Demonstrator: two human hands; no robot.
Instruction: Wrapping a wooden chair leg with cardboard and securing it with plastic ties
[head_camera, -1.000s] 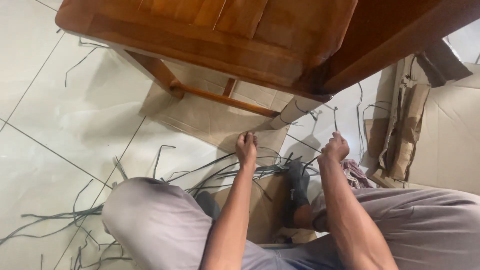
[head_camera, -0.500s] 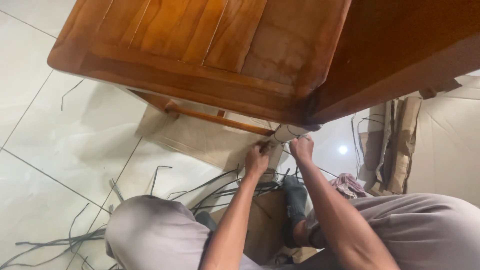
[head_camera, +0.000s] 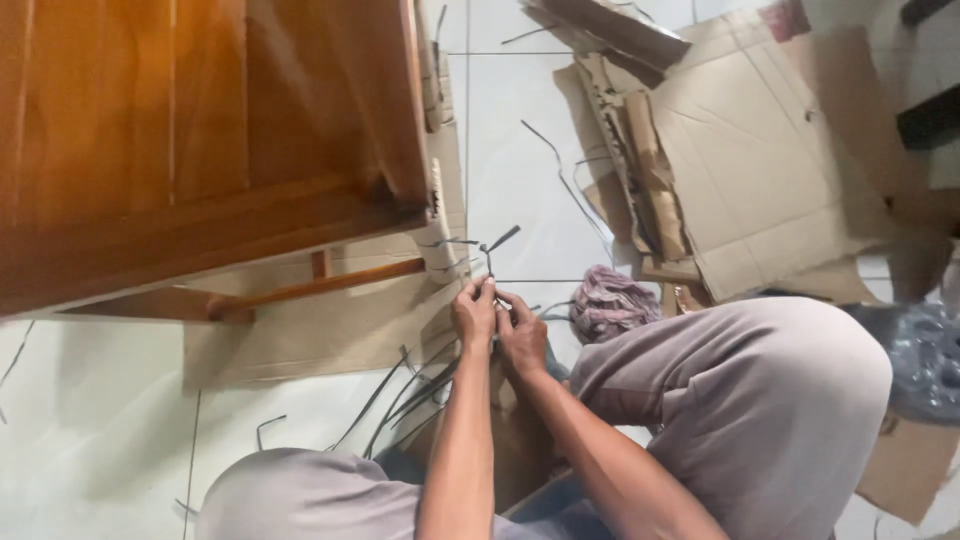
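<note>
My left hand (head_camera: 474, 312) and my right hand (head_camera: 522, 335) are pressed together over the floor, both pinching a dark plastic strap (head_camera: 492, 250) whose ends stick up above my fingers. The strap runs round the cardboard-wrapped leg (head_camera: 440, 240) of a brown wooden table (head_camera: 200, 130), just left of my hands. My knees and grey trousers (head_camera: 730, 400) fill the lower part of the view.
Several cut dark straps (head_camera: 400, 395) lie on the white tiled floor (head_camera: 90, 420) below my hands. Flattened cardboard sheets (head_camera: 760, 160) cover the floor at right. A purple rag (head_camera: 610, 300) lies beside my right knee. Clear plastic wrap (head_camera: 925, 360) sits at the far right.
The view has swung to the right, so the table now sits at left. My hands have come together on the strap; a second ago they were apart, each holding a strap end.
</note>
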